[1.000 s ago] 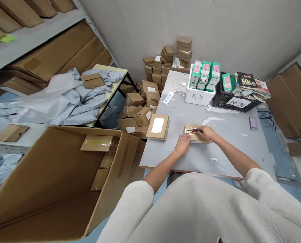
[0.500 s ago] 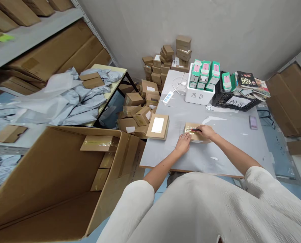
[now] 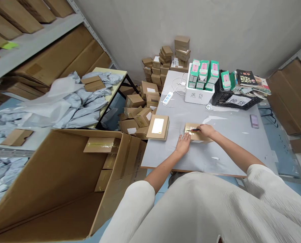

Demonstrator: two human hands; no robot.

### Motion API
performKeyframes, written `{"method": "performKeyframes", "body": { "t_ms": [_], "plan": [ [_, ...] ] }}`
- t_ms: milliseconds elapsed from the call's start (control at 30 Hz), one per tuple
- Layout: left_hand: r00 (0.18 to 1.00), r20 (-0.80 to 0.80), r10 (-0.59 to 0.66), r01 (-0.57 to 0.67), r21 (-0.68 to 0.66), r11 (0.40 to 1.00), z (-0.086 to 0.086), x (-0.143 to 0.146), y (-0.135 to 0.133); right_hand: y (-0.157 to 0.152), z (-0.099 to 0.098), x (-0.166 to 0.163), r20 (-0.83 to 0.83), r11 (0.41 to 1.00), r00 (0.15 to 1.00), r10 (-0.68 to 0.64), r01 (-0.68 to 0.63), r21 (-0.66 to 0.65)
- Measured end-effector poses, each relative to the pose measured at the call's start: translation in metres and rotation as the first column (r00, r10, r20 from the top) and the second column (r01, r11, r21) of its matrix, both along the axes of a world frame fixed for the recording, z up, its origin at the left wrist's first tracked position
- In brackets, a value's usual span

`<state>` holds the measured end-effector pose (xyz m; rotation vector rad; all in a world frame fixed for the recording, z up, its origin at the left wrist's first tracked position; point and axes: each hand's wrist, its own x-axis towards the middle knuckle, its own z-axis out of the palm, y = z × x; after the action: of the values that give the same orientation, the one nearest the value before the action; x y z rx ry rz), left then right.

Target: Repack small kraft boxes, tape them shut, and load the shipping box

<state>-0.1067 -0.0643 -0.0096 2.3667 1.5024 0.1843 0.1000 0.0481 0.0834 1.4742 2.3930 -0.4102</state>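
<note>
A small brown cardboard box [image 3: 202, 137] with shiny clear tape on top lies near the middle of the grey-covered table [image 3: 226, 158]. My left hand [image 3: 183, 143], with a ring on one finger, grips the near left corner of this box, its fingertips on the taped top. Above the box, my right hand [image 3: 206, 130] is closed around a slim red and black box cutter [image 3: 196, 130]. The cutter's tip points left, at the tape; its blade is too small to make out. A flatter cardboard box [image 3: 164, 135] with a white label sits to the left.
Along the table's back stand a white bin [image 3: 197, 98] of green boxes and a black crate [image 3: 222, 98] with books. A power strip [image 3: 167, 98] lies left of them. One large open carton [image 3: 130, 162] stands left of the table. Stacked parcels [image 3: 137, 116] fill the floor behind.
The view has shifted slightly. Both hands keep almost the same place on the box, and the cutter stays at the tape.
</note>
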Motion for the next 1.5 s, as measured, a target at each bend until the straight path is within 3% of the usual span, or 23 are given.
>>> {"method": "performKeyframes", "body": {
  "t_ms": [167,400,733,1233,1500],
  "plan": [
    [0.999,-0.042,-0.004,0.004,0.006,1.000,0.002,0.000,0.000,-0.001,0.012,-0.004,0.010,0.999,1.000,-0.025,0.025,-0.025],
    [0.994,-0.113,-0.004,0.003,-0.009,1.000,0.006,0.002,0.000,-0.006,0.032,-0.010,0.183,0.998,0.983,0.035,-0.023,-0.066],
    [0.993,-0.117,0.008,-0.009,-0.010,1.000,0.007,0.003,0.000,-0.017,0.034,-0.014,0.189,0.999,0.982,0.022,-0.017,-0.027],
    [0.984,-0.176,0.017,-0.020,-0.016,1.000,0.010,0.009,-0.001,-0.014,0.040,0.023,0.274,0.999,0.962,-0.006,0.020,-0.047],
    [0.976,-0.208,0.059,-0.060,0.001,0.998,0.015,0.019,0.003,-0.018,0.047,0.073,0.294,0.995,0.953,-0.073,0.090,-0.047]
  ]
}}
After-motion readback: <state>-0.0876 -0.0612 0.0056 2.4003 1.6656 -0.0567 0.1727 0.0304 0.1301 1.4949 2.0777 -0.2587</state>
